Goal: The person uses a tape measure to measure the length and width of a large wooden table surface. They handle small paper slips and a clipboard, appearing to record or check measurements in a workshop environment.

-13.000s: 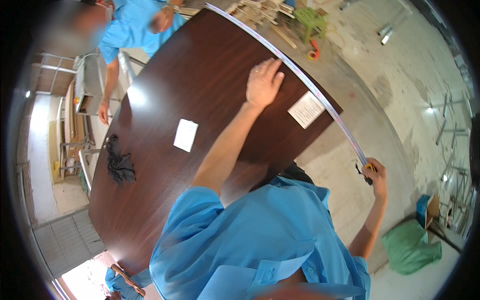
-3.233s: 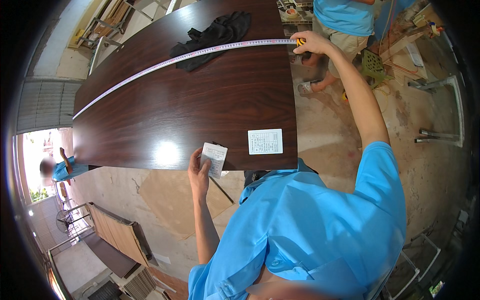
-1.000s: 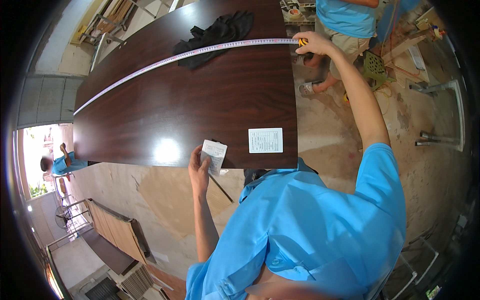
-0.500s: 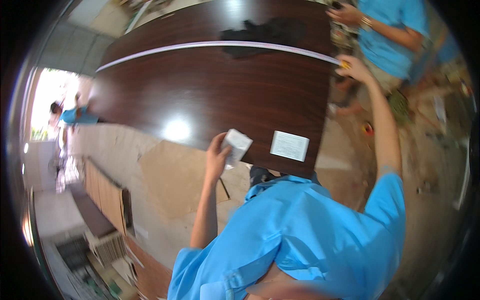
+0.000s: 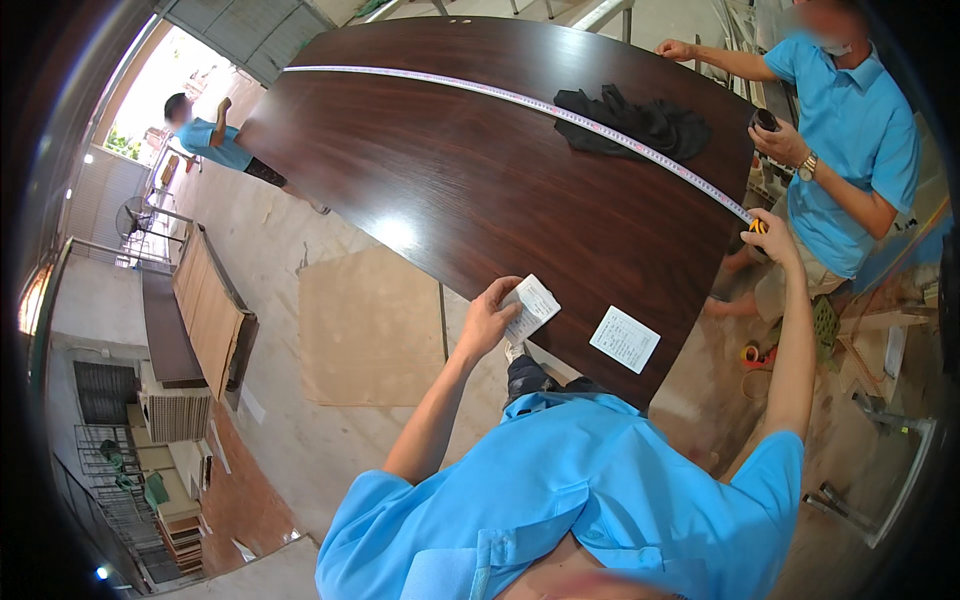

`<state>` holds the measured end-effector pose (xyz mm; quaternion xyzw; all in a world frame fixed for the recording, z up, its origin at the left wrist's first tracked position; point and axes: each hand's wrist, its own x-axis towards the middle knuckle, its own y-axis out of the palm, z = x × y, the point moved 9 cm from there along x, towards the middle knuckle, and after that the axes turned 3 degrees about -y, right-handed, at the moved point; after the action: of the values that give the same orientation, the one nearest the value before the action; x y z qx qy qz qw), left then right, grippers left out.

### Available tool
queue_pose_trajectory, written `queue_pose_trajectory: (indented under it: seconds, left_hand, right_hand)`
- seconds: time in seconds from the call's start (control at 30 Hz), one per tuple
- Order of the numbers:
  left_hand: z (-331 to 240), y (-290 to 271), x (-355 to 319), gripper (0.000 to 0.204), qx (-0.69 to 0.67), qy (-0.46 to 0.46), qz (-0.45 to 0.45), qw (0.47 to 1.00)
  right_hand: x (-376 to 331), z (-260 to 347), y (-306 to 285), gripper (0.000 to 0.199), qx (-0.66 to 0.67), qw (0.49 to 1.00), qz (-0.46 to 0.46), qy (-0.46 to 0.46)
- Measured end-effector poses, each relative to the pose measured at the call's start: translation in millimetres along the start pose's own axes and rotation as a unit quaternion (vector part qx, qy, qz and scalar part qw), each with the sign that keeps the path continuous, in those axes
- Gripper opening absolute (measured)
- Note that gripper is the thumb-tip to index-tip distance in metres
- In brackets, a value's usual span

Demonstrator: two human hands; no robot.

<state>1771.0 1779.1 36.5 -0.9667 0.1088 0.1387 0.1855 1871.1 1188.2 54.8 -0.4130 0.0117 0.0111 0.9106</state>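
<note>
My left hand (image 5: 491, 318) is closed on a small white printed paper (image 5: 532, 305), held at the near edge of a dark brown wood panel (image 5: 450, 200). A second white printed paper (image 5: 625, 339) lies flat on the panel to its right. Out at the panel's right edge, my right hand (image 5: 775, 238) grips the yellow case of a tape measure (image 5: 757, 226). Its white blade (image 5: 520, 97) stretches across the panel to the far left end. A crumpled black cloth (image 5: 632, 122) lies beside and partly beneath the blade.
A co-worker (image 5: 850, 150) in blue stands at the right, one hand on the panel's edge, the other holding a small dark object (image 5: 764, 120). Another person (image 5: 215, 135) stands near the far left end. A brown sheet (image 5: 370, 325) lies on the floor; leaning panels (image 5: 208, 315) are farther left.
My view has turned, so the panel and people appear shifted to the right. Both hands keep hold of the same things. The paper in my left hand now shows its printed face.
</note>
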Motion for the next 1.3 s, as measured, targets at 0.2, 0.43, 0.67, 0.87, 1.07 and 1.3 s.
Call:
queue_pose_trajectory:
  seconds: [0.2,0.43,0.67,0.87,1.07,1.3]
  left_hand:
    - [1,-1,-1,0.047,0.009,0.026,-0.016,0.999]
    - [5,-2,0,0.047,-0.008,0.025,-0.019,0.999]
    - [10,2,3,0.047,-0.038,0.030,0.005,0.999]
    - [9,4,6,0.047,-0.064,0.044,0.011,0.997]
    - [3,5,2,0.045,-0.065,0.005,0.018,0.998]
    - [1,5,3,0.044,-0.055,-0.003,0.022,0.998]
  right_hand:
    - [1,4,-5,0.054,-0.001,1.000,-0.005,-0.004]
    - [10,-11,3,0.055,0.011,1.000,-0.014,-0.010]
    - [18,-28,-4,0.062,-0.065,0.996,-0.056,-0.015]
    - [14,-28,1,0.062,-0.059,0.997,-0.039,0.007]
    - [6,-8,-7,0.060,-0.087,0.995,-0.055,0.013]
    - [3,-12,-4,0.063,-0.083,0.995,-0.045,0.040]
